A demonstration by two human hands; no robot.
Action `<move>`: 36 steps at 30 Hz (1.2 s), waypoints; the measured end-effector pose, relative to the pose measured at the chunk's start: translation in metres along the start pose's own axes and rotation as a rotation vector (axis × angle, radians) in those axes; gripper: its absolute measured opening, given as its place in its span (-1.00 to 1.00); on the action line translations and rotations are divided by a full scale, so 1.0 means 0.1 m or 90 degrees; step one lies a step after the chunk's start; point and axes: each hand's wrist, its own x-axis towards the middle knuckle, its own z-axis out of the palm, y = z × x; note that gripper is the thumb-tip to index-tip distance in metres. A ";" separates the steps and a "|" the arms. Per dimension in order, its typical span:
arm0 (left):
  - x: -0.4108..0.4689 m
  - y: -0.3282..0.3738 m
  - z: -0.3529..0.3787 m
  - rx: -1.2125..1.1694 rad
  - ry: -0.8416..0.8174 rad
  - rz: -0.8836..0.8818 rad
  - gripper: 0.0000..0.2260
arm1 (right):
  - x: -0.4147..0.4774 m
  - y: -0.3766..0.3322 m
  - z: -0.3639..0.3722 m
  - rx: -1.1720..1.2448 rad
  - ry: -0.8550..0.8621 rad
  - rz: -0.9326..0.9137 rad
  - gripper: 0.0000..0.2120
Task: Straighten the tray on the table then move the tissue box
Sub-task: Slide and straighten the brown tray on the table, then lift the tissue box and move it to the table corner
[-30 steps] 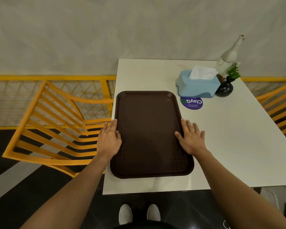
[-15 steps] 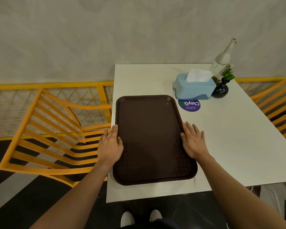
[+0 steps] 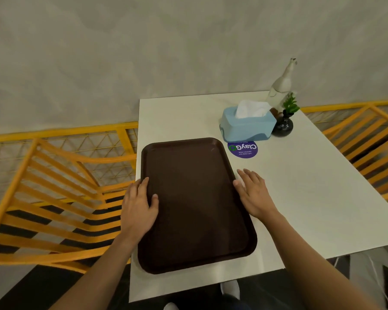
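Observation:
A dark brown tray [image 3: 195, 204] lies lengthwise on the left part of the white table [image 3: 300, 198], its left rim along the table's left edge. My left hand [image 3: 138, 206] holds the tray's left rim, thumb resting inside the tray. My right hand [image 3: 253, 193] lies flat on the table with fingers spread, its thumb touching the tray's right rim. A light blue tissue box [image 3: 248, 126] with a white tissue sticking out stands beyond the tray's far right corner, apart from both hands.
A purple round sticker [image 3: 243, 148] lies flat between tray and tissue box. A small black vase with a green plant [image 3: 283, 125] and a white figurine bottle [image 3: 281, 88] stand right behind the box. Orange chairs [image 3: 54, 198] flank the table; a wall is behind.
My left thumb has slid onto the tray's inside. My right hand stays at the right rim, its fingers now a little off it. The tray looks barely moved.

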 end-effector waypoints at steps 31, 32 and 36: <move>2.16 2.66 1.41 -0.245 -0.174 -0.089 0.11 | 2.12 1.25 -0.75 0.367 0.137 0.039 -0.30; 2.16 2.66 1.43 -0.256 -0.169 -0.076 -0.01 | 2.14 1.26 -0.74 0.370 0.134 0.043 -0.28; 2.13 2.66 1.46 -0.291 -0.146 -0.068 -0.17 | 2.17 1.31 -0.69 0.341 0.145 0.050 -0.24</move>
